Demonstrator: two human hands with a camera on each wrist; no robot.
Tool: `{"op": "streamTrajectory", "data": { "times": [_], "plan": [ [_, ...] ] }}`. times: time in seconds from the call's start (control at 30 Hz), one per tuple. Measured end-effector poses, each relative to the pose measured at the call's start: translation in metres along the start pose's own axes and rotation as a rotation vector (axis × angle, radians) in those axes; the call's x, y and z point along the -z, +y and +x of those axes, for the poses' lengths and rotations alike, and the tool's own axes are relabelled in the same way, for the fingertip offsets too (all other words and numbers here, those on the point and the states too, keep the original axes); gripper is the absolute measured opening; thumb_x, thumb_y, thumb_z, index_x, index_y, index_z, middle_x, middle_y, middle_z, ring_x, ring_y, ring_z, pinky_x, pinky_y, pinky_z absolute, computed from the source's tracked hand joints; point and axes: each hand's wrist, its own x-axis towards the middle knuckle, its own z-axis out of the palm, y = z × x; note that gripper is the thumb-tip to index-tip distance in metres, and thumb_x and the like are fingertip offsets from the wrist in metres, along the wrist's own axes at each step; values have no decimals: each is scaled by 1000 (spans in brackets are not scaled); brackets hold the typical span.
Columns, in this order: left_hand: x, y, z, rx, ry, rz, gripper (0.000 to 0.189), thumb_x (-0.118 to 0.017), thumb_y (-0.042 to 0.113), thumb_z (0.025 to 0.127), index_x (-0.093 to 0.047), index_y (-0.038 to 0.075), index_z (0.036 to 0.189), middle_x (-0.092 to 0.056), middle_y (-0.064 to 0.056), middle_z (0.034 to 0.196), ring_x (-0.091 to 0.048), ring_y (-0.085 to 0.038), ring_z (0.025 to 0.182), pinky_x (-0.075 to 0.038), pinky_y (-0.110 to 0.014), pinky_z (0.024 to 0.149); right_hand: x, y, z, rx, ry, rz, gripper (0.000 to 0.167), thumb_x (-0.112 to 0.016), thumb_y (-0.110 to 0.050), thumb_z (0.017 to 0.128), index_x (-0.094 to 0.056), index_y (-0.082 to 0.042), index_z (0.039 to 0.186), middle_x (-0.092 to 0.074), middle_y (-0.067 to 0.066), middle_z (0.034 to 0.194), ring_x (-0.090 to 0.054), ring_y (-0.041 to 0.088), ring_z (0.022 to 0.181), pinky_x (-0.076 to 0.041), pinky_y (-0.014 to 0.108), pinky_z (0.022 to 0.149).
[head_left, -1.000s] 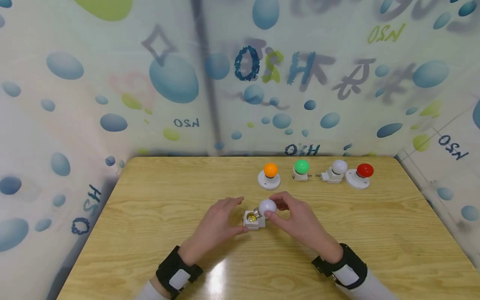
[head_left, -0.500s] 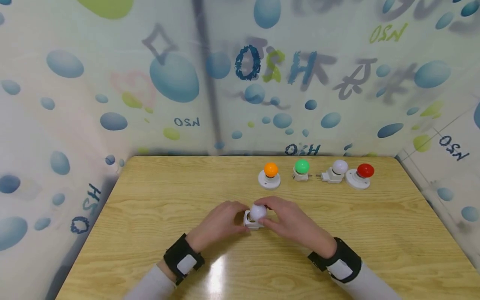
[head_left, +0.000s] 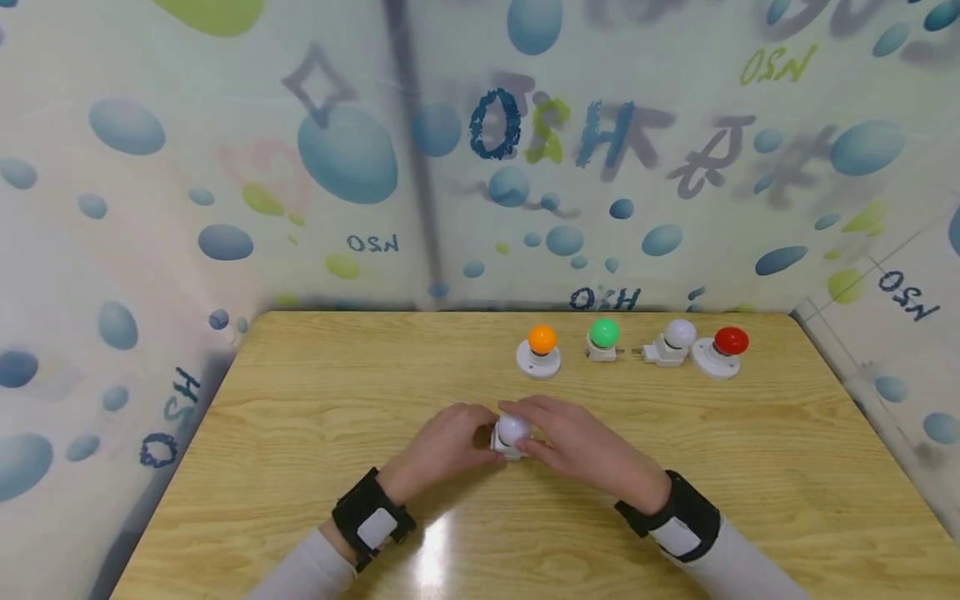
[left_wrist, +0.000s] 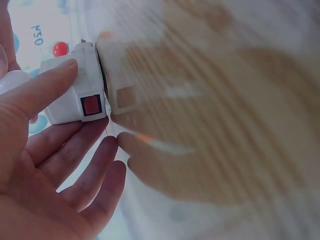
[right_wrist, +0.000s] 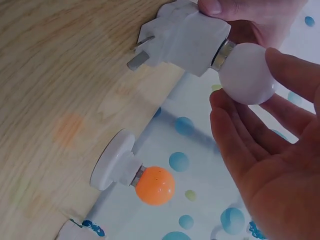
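Between both hands, close to the tabletop, a round white light bulb [head_left: 513, 428] sits over the mouth of a white plug-in lamp socket [right_wrist: 197, 37]. Its metal screw base [right_wrist: 223, 54] shows partly at that mouth in the right wrist view. My right hand [head_left: 581, 437] pinches the globe between thumb and fingers. From the other side, my left hand [head_left: 442, 443] grips the socket, thumb on one face and fingers on the opposite one. A red rocker switch [left_wrist: 91, 105] shows on the socket in the left wrist view, and two metal prongs [right_wrist: 138, 61] stick out in the right wrist view.
Along the back of the wooden table [head_left: 337, 375] stand an orange bulb [head_left: 542, 339] on a round base, a green bulb [head_left: 603, 333] in a plug-in socket, another white bulb [head_left: 680, 333] in a plug-in socket, and a red bulb [head_left: 730, 341] on a round base. A patterned wall sheet [head_left: 465, 225] hangs behind.
My right hand has brought the white bulb leftward and down, from beside the socket to upright over its mouth. My left hand, earlier loosely around the socket, has closed in on it.
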Motion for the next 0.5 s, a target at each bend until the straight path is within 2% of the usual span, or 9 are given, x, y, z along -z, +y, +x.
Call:
{"op": "streamTrajectory", "data": {
  "times": [0.13,0.23,0.37,0.43,0.5],
  "plan": [
    [0,0,1,25,-5,-5,34,-90,29,81,-77,12,108,-74,5,96,-62,-8,86,-52,-29,77,-4,2,2,59,62,-58,43,-76,-23,96,-65,-7,134,-66,4,120,-62,14,102,-56,32,88],
    [0,-1,2,23,-1,-5,34,-90,31,81,-79,12,107,-74,6,93,-61,-6,82,-51,-27,75,-9,2,4,65,134,-109,40,-79,-34,92,-68,-9,121,-65,0,109,-58,11,93,-55,28,82],
    [-1,-3,3,20,8,2,29,-89,31,83,-79,13,102,-71,8,86,-57,-6,75,-49,-25,70,-18,4,8,58,219,-185,44,-80,-49,87,-63,-11,103,-57,-4,93,-51,10,80,-49,23,69],
    [-1,-3,3,28,10,4,27,-89,31,83,-79,13,100,-70,8,84,-56,-7,74,-49,-26,68,-21,4,9,43,237,-206,49,-78,-55,86,-60,-11,99,-55,-4,89,-49,11,76,-46,23,65],
    [-1,-3,3,38,8,2,27,-90,30,82,-79,13,99,-70,8,85,-56,-7,75,-49,-27,70,-23,4,10,15,233,-209,57,-75,-60,86,-62,-8,105,-60,0,94,-55,14,80,-51,27,69]
  ]
}}
